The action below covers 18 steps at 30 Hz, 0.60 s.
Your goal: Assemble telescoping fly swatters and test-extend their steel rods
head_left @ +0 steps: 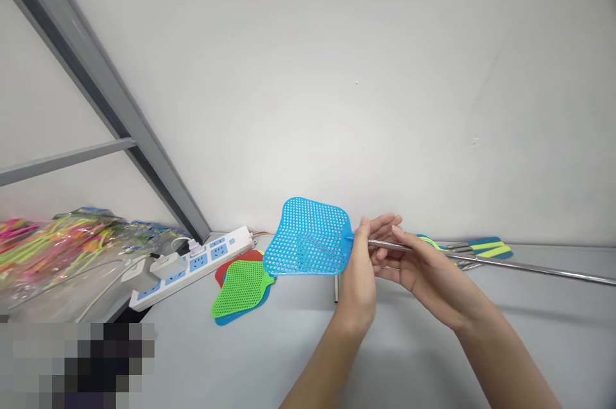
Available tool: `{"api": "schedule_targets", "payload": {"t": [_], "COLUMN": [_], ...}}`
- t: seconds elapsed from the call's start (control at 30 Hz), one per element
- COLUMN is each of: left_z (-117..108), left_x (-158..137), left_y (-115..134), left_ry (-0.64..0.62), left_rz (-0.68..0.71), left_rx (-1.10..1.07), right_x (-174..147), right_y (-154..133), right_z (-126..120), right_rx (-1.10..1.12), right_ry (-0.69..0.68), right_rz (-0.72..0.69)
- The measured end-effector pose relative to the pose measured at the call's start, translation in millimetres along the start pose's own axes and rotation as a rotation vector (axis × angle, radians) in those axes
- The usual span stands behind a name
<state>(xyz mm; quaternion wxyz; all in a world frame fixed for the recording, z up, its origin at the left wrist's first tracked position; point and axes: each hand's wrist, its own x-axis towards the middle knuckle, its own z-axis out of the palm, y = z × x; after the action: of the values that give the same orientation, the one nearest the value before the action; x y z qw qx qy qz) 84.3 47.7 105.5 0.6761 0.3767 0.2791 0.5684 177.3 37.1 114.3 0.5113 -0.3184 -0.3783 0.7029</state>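
Observation:
A blue perforated fly swatter head (310,239) is held up over the grey table, broad side toward me. My left hand (359,274) is closed around its narrow neck, fingers partly hidden behind. My right hand (428,271) is closed on a thin metal rod (524,266), pinching it near its left end with the thumb on top. The rod runs out to the right edge of view. Its left end reaches my left hand at the swatter's neck; whether the two are joined is hidden by the fingers.
Green (243,284), red and blue swatter heads lie overlapping at left, beside a white power strip (206,264) with plugs. A short metal tube (336,290) lies behind my left hand. Blue-and-yellow handles (491,247) rest at right near the wall. Bagged colourful items (72,242) sit beyond a grey frame.

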Motion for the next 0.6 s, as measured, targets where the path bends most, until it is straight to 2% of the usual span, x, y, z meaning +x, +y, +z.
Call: {"api": "schedule_targets", "payload": {"t": [0.27,0.6], "left_z": [-4.3,-9.0], "left_x": [6.3,11.5], "left_y": [6.3,15.7], "left_ry": [0.015,0.061], "left_rz": [0.043,0.033], "left_rx": [-0.120,-0.260], "right_x": [-0.9,0.1], "right_y": [-3.7,-0.2], "right_z": [-12.5,-6.5], "right_rx": [0.133,0.166], "right_ry": [-0.034,-0.029], "right_rz": [0.052,0.019]}}
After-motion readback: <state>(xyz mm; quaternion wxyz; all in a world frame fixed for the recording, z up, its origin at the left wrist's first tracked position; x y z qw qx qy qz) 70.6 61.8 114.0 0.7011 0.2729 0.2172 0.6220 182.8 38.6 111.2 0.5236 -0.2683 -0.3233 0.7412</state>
